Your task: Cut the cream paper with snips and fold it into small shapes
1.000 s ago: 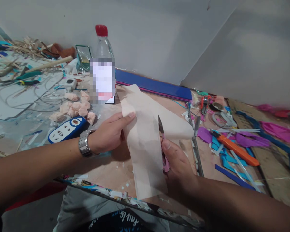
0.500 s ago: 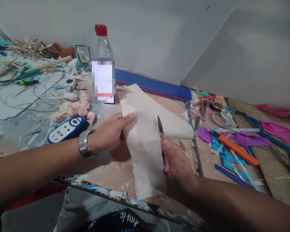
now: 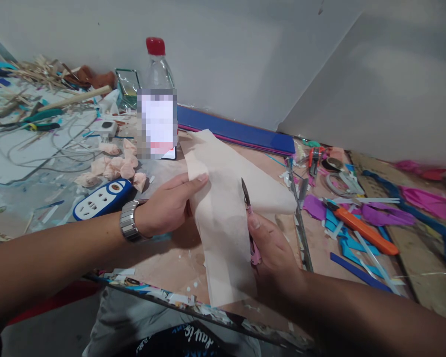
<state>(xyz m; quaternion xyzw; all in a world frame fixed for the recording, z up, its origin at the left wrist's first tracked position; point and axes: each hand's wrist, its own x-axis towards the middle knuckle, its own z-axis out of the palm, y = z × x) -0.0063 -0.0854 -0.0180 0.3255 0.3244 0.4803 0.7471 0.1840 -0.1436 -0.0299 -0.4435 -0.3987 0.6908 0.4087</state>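
Observation:
A pale cream sheet of paper [image 3: 223, 223] hangs over the middle of the table, split by a cut into a near strip and a far flap that spreads to the right. My left hand [image 3: 174, 201], with a metal watch on the wrist, is closed on the sheet's left edge, thumb on top. In my right hand [image 3: 273, 248] is a pair of pink-handled scissors [image 3: 255, 254], gripped by the handles. Their dark blade points up and away along the cut edge; the other blade is hidden by the paper.
Left of my hands lie a blue-and-white power strip [image 3: 102, 201], crumpled peach paper pieces [image 3: 113, 166] and pliers [image 3: 40, 119]. Behind stands a red-capped bottle [image 3: 159, 72] with a phone leaning at it. An orange-handled cutter [image 3: 367, 230], tape rolls and scraps cover the right side.
The scissors' blade has shifted very slightly to the left along the paper. My left hand has stayed in place.

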